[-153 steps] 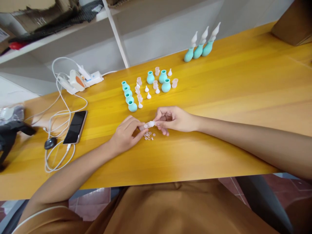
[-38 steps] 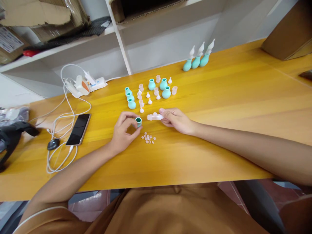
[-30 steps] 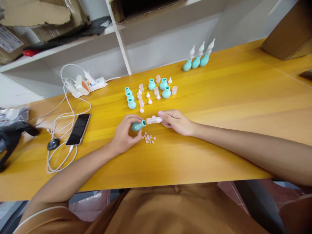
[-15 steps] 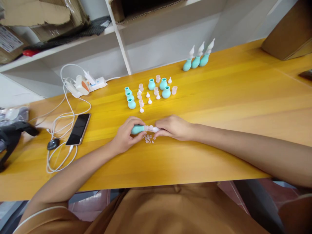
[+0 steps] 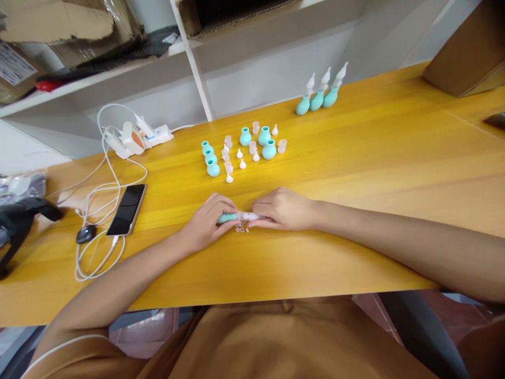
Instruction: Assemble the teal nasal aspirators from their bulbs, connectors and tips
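A bulb syringe is held lengthwise between my two hands, low over the table. Its teal rubber bulb (image 5: 226, 217) is closed in the fingers of my left hand (image 5: 205, 221), which partly cover it. A clear connector (image 5: 240, 216) joins the bulb to a whitish nozzle (image 5: 252, 216). My right hand (image 5: 283, 209) pinches that nozzle and hides its tip. Just below the syringe lie several small clear rings (image 5: 240, 229), partly covered by my hands and the part. Beyond my hands stand several loose teal bulbs (image 5: 269, 149), clear connectors (image 5: 282, 146) and small white cone-shaped pieces (image 5: 242, 164).
Three assembled bulb syringes (image 5: 316, 100) stand upright at the table's back edge. To the left are a phone (image 5: 127, 209), tangled white cables, a black oval object (image 5: 86, 233) and a power strip (image 5: 158, 135). A cardboard box (image 5: 465, 50) sits at the back right.
Both hands have brought the bulb syringe slightly nearer to me, over the rings, hiding more of them. The left fingers now cover more of the bulb. The other parts have stayed put.
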A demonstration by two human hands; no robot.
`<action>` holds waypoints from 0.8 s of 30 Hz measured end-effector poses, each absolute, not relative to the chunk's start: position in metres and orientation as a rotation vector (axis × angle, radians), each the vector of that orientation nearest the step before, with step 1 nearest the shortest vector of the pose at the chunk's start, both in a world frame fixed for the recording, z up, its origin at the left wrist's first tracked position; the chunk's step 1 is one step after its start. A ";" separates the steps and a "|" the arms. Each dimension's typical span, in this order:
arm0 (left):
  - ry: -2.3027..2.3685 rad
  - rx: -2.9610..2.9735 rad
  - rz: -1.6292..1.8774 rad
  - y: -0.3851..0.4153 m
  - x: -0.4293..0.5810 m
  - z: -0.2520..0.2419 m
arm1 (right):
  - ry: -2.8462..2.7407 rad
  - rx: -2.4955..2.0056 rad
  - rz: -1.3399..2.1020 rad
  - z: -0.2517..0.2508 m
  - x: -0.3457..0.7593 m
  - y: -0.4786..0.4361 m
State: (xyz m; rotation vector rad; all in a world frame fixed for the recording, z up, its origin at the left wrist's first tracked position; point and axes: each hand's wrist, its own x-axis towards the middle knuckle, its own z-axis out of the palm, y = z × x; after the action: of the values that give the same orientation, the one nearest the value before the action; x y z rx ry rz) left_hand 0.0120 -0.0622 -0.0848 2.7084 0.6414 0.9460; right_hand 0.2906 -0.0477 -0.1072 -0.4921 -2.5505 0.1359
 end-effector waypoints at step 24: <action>0.732 2.558 0.958 -0.070 0.013 -0.088 | -2.466 -0.463 0.112 -0.108 0.287 -0.051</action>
State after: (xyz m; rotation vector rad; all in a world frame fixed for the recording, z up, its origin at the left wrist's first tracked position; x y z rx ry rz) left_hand 0.0129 -0.0696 -0.0877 2.5578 0.7318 0.9584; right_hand 0.2869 -0.0514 -0.1078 -0.4628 -2.4658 0.1119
